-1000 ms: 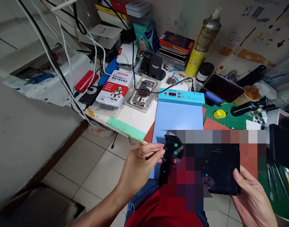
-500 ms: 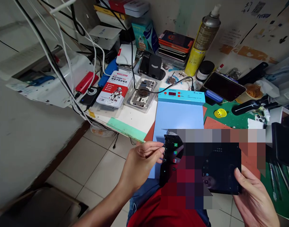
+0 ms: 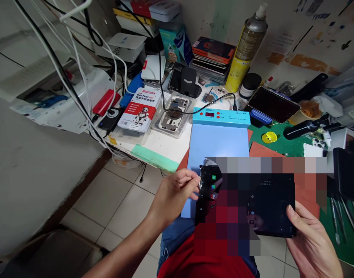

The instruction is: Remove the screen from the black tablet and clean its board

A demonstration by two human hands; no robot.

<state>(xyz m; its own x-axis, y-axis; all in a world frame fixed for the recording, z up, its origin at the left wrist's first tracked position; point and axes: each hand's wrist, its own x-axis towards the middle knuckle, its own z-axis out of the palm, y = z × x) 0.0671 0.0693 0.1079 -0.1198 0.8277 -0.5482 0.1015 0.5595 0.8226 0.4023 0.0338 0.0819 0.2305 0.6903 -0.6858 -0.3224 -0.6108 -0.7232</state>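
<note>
A black tablet (image 3: 278, 204) with a lit screen and a few app icons is held over my lap, in front of the bench. My right hand (image 3: 310, 235) grips its right end, thumb on the front and fingers behind. At the opposite end, my left hand (image 3: 178, 193) is closed in a pinch against the ragged, damaged-looking left edge. What those fingertips pinch is too small to make out. Blurred blocks cover the tablet's middle. Behind it lies a blue heating plate (image 3: 219, 143) with a red digital display.
Left on the bench are a battery tin (image 3: 139, 110) and an opened phone (image 3: 175, 114) in a clear tray. A spray can (image 3: 246, 50) stands at the back. Tweezers (image 3: 336, 220) lie at right on a green mat. Cables (image 3: 57, 65) hang at upper left.
My left fingers have drawn closer together and shifted slightly at the tablet's left edge. The right hand's grip looks the same; the view has shifted a little.
</note>
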